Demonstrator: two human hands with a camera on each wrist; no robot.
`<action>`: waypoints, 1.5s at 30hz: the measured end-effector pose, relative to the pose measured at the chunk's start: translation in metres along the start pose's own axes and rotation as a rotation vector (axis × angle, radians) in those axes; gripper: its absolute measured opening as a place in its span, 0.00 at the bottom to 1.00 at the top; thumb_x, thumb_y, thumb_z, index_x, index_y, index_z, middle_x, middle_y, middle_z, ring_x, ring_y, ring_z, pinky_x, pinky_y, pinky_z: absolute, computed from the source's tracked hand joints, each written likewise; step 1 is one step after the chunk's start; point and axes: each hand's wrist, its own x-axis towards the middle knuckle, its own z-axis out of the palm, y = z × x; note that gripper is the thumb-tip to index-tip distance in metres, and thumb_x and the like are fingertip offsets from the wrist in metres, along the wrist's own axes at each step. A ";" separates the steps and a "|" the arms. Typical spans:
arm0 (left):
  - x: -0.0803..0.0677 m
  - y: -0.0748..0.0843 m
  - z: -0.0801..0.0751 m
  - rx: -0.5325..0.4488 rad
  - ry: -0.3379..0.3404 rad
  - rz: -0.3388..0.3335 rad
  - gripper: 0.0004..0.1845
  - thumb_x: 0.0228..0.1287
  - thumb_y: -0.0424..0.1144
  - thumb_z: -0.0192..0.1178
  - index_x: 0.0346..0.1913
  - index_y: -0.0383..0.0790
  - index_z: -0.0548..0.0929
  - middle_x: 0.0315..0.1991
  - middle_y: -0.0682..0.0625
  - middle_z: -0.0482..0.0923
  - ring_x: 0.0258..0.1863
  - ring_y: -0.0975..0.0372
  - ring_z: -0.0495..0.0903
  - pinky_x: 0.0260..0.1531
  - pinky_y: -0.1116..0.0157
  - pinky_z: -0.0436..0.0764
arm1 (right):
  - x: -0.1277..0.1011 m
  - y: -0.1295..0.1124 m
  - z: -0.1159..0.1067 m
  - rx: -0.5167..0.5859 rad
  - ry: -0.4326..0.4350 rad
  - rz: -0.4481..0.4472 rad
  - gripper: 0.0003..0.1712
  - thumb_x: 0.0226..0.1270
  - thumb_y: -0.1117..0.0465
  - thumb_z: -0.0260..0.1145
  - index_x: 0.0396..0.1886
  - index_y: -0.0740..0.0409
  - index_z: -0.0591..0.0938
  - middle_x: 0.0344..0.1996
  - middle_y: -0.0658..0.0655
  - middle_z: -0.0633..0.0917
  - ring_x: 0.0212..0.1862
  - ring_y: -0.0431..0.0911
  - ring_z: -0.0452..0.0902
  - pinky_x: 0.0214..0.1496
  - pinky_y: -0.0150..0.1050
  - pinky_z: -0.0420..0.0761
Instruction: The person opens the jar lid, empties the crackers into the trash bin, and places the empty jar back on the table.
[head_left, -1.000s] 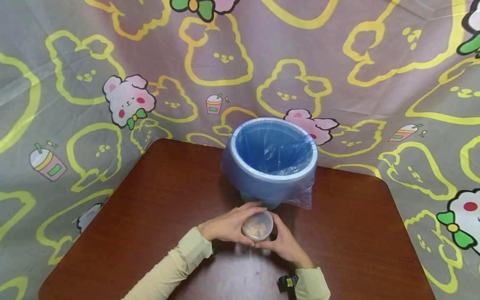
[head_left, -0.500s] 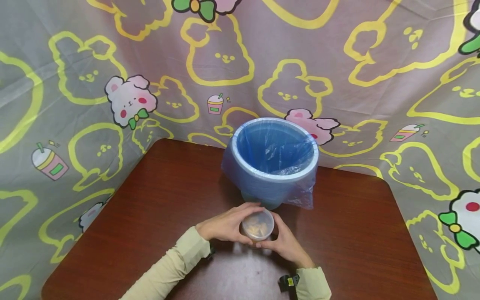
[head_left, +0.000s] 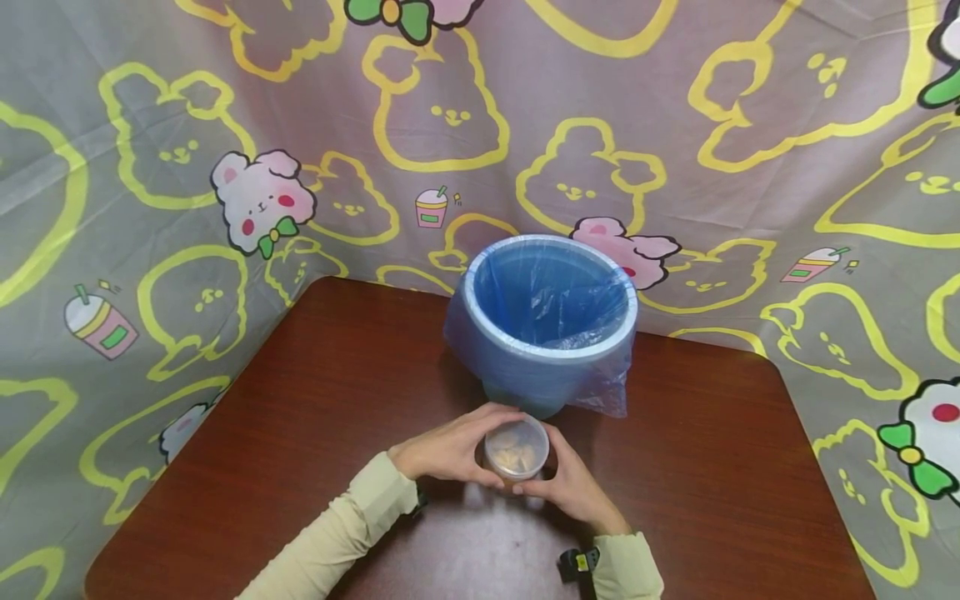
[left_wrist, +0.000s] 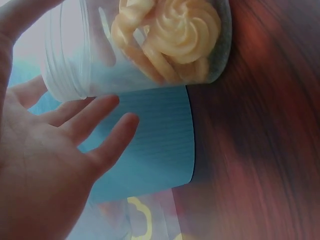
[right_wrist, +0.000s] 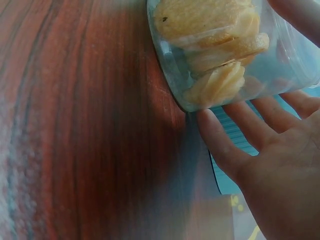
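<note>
Two pale sleeves reach in on the person's side of the blue bin (head_left: 474,310), the left sleeve (head_left: 315,537) slanting in from the bin's left, the right sleeve (head_left: 628,570) coming up almost straight in front of it. A black device (head_left: 576,567) is strapped at the right wrist. Nearer the bin, both hands hold one clear jar (head_left: 517,448) — left hand (head_left: 448,450) and right hand (head_left: 576,490) curved round opposite sides, thumbs toward the person, some fingers spread loosely. The jar is just in front of the bin's base; I can't tell whether it touches the table (head_left: 345,375). Inside sit golden swirled cookies (left_wrist: 186,30), heaped toward the jar's bottom.

The bin itself stands on the dark reddish table, lined with a thin blue bag (head_left: 606,387) folded over its rim and sagging down outside. Behind the bin hangs a greyish-pink curtain (head_left: 300,108) — yellow bear outlines, pink-and-white bunnies, little drink cups.
</note>
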 end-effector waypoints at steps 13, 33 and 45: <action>-0.003 -0.001 -0.003 -0.014 0.017 -0.023 0.48 0.46 0.47 0.76 0.71 0.47 0.64 0.64 0.53 0.67 0.62 0.64 0.68 0.62 0.64 0.72 | 0.000 -0.001 0.001 -0.032 0.012 0.019 0.52 0.42 0.61 0.82 0.68 0.52 0.64 0.62 0.58 0.74 0.59 0.55 0.74 0.55 0.35 0.76; -0.008 -0.004 -0.010 -0.004 0.019 -0.064 0.44 0.50 0.48 0.74 0.70 0.47 0.66 0.62 0.53 0.70 0.61 0.66 0.69 0.63 0.64 0.71 | 0.000 -0.003 -0.001 -0.011 -0.007 0.021 0.52 0.43 0.56 0.81 0.69 0.51 0.64 0.63 0.58 0.73 0.60 0.55 0.73 0.57 0.36 0.75; -0.008 -0.007 -0.011 0.001 0.043 -0.071 0.43 0.49 0.49 0.74 0.69 0.46 0.67 0.60 0.53 0.71 0.61 0.59 0.73 0.61 0.62 0.73 | 0.000 -0.001 0.000 -0.026 0.015 0.026 0.52 0.40 0.56 0.83 0.67 0.49 0.66 0.63 0.55 0.74 0.61 0.53 0.72 0.59 0.36 0.74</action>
